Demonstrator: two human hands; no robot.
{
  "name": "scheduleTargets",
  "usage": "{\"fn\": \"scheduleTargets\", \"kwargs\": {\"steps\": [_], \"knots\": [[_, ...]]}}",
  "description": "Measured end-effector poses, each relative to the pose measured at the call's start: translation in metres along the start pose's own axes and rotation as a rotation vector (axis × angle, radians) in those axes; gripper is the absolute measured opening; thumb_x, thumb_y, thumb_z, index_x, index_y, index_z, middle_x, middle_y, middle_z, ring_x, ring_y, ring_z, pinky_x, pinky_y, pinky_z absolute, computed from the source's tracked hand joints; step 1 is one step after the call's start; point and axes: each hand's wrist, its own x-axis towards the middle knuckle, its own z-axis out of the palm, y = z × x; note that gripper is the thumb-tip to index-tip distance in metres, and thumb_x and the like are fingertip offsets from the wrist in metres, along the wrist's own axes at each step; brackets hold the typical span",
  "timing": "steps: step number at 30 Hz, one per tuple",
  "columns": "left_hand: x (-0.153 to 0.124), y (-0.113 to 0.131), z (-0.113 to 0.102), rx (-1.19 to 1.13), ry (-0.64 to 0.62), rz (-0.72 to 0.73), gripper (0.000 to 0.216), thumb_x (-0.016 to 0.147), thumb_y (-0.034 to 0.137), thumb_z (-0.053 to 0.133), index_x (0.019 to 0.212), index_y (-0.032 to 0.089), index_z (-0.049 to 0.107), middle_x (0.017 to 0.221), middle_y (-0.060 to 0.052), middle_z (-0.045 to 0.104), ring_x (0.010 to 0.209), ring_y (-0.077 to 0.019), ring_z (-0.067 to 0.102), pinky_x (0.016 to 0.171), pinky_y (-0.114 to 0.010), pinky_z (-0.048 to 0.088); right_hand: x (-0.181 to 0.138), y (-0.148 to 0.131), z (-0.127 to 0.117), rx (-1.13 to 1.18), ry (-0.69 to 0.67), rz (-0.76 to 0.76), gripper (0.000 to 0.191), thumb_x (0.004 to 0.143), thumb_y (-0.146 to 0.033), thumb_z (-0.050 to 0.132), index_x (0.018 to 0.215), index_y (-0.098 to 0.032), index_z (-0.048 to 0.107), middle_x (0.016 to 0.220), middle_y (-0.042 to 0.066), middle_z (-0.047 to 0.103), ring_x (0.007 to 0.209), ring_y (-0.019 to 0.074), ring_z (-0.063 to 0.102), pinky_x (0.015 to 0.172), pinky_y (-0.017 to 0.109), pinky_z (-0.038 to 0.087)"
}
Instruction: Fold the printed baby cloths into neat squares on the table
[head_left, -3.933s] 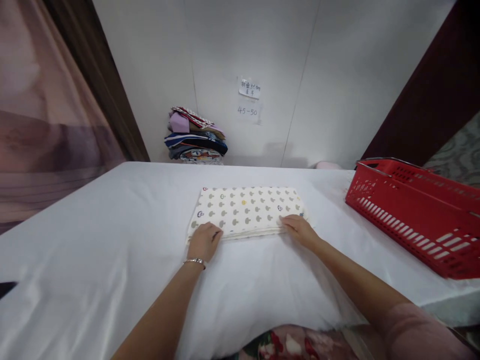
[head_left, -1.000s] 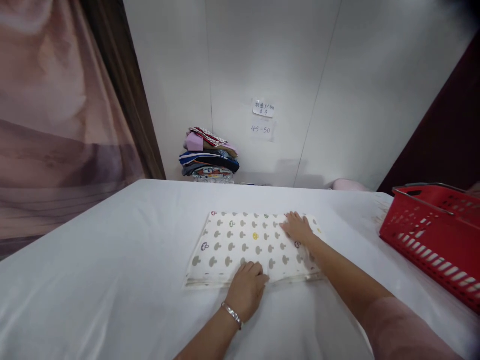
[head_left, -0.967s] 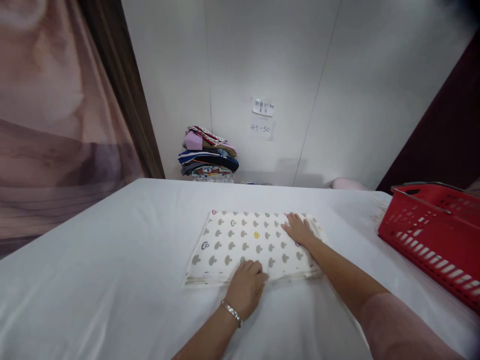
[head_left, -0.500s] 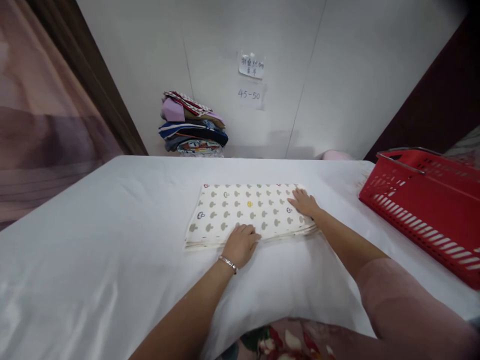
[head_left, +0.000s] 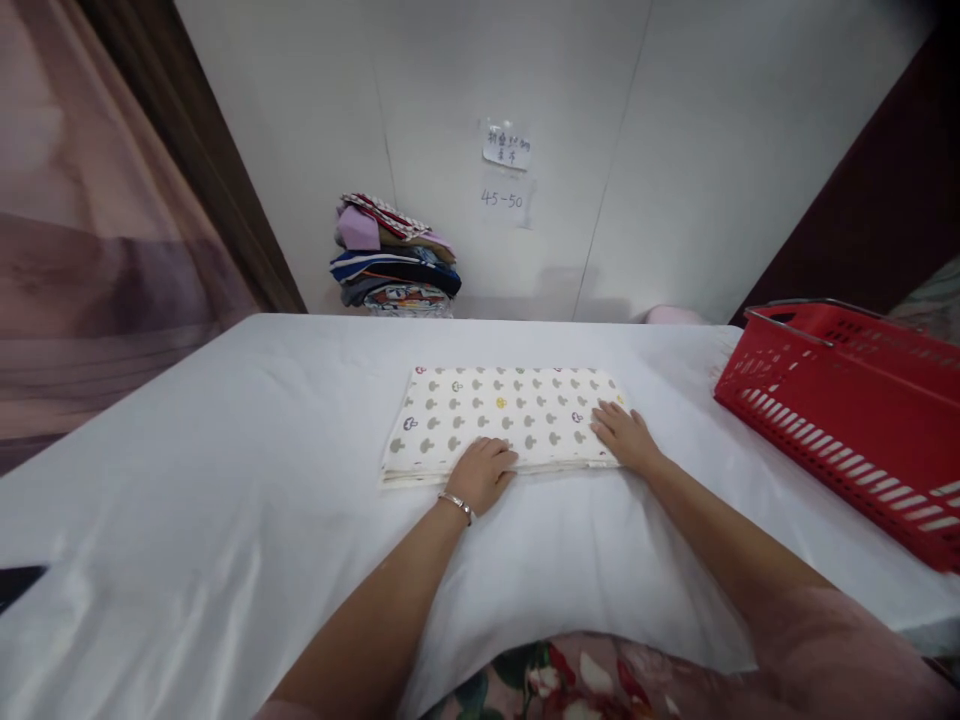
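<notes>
A folded white cloth (head_left: 480, 420) printed with small mushroom shapes, mostly grey-green, lies flat in several layers on the white-covered table (head_left: 225, 430). My left hand (head_left: 484, 472), with a bracelet at its wrist, rests on the cloth's near edge left of the right hand, fingers stretched over the top layer. At the cloth's right end, my right hand (head_left: 624, 435) lies flat with its fingers spread on the fabric. Neither hand grips anything.
A red plastic basket (head_left: 847, 400) with a metal handle stands at the right. Behind the table's far edge is a stack of folded fabrics (head_left: 397, 265). Two paper signs (head_left: 506, 150) hang on the wall. A curtain (head_left: 97, 220) borders the left side, and a dark object (head_left: 19, 582) shows at the left edge.
My right hand has slid nearer to me along the cloth's right end. The left hand stays at the near edge. The view has shifted slightly.
</notes>
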Motion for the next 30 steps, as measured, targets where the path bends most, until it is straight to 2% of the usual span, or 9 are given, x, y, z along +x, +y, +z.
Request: {"fn": "scheduleTargets", "kwargs": {"steps": [8,13,16,20,23,26,30], "knots": [[-0.017,-0.011,-0.014,0.052,0.005,-0.090,0.019,0.081,0.028,0.054,0.098,0.023,0.060,0.102,-0.005,0.057,0.098,-0.0196,0.048,0.086,-0.035,0.037,-0.006,0.010,0.014,0.022,0.076,-0.034,0.045,0.089,-0.040,0.025,0.123,-0.023,0.050,0.139,0.004,0.038,0.129,0.0211,0.028,0.102,0.047,0.022],[-0.056,-0.030,-0.040,0.099,0.054,-0.165,0.024,0.083,0.035,0.052,0.102,0.023,0.060,0.106,-0.005,0.058,0.101,-0.0193,0.049,0.089,-0.035,0.037,-0.008,0.011,0.016,0.011,0.144,-0.031,0.043,0.087,-0.040,0.026,0.116,-0.025,0.055,0.134,0.004,0.045,0.127,0.0238,0.033,0.101,0.055,0.018],[-0.089,-0.047,-0.058,0.149,0.169,-0.300,0.022,0.085,0.033,0.047,0.096,0.022,0.063,0.104,-0.005,0.061,0.100,-0.0190,0.050,0.089,-0.034,0.037,-0.017,-0.005,0.011,0.017,0.204,-0.059,0.045,0.088,-0.040,0.024,0.119,-0.024,0.053,0.134,0.005,0.044,0.128,0.0250,0.031,0.103,0.056,0.014],[-0.120,-0.063,-0.071,0.135,0.399,-0.660,0.020,0.083,0.031,0.048,0.086,0.021,0.066,0.094,-0.004,0.064,0.092,-0.0185,0.053,0.085,-0.032,0.040,-0.034,-0.043,0.007,0.099,0.187,-0.252,0.046,0.091,-0.041,0.025,0.126,-0.023,0.048,0.136,0.006,0.042,0.131,0.0238,0.026,0.107,0.050,0.014],[-0.124,-0.065,-0.070,0.027,0.510,-0.805,0.020,0.082,0.031,0.049,0.080,0.021,0.066,0.086,-0.002,0.063,0.085,-0.0160,0.055,0.080,-0.029,0.041,-0.042,-0.073,0.009,0.148,0.107,-0.398,0.044,0.090,-0.042,0.029,0.126,-0.025,0.048,0.136,0.004,0.042,0.130,0.0239,0.028,0.107,0.050,0.016],[-0.118,-0.063,-0.067,-0.059,0.518,-0.854,0.019,0.079,0.032,0.051,0.074,0.021,0.065,0.079,0.000,0.062,0.078,-0.0141,0.055,0.075,-0.027,0.042,-0.046,-0.092,0.014,0.186,0.037,-0.514,0.043,0.090,-0.041,0.031,0.127,-0.024,0.047,0.135,0.003,0.043,0.128,0.0230,0.033,0.105,0.048,0.024],[-0.109,-0.056,-0.065,-0.112,0.506,-0.920,0.025,0.077,0.041,0.054,0.069,0.019,0.064,0.074,-0.001,0.059,0.074,-0.0143,0.054,0.071,-0.027,0.042,-0.046,-0.096,0.024,0.198,0.079,-0.551,0.043,0.090,-0.040,0.033,0.127,-0.024,0.047,0.134,0.004,0.044,0.127,0.0228,0.033,0.105,0.047,0.026]]}}
